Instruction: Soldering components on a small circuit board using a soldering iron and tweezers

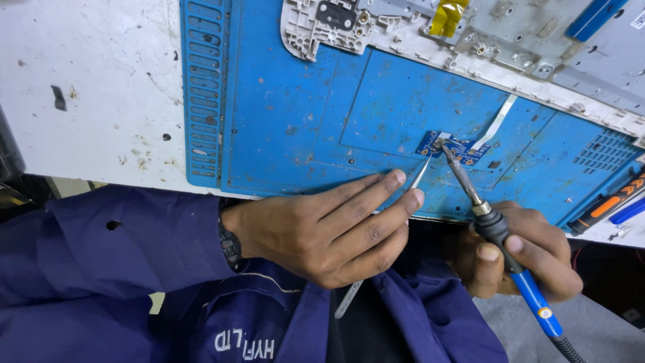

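Pinching slim metal tweezers (420, 176), the left hand (322, 228) steadies a small blue rectangular circuit board (451, 148) while the right hand (517, 259) grips a blue-handled soldering iron (500, 242), tip touching the board's ten o'clock corner. Seemingly mid-joint; next calls for a steady lift. Board lies flat on the scuffed blue work mat (302, 114), white ribbon cable (494, 124) trailing toward one o'clock.
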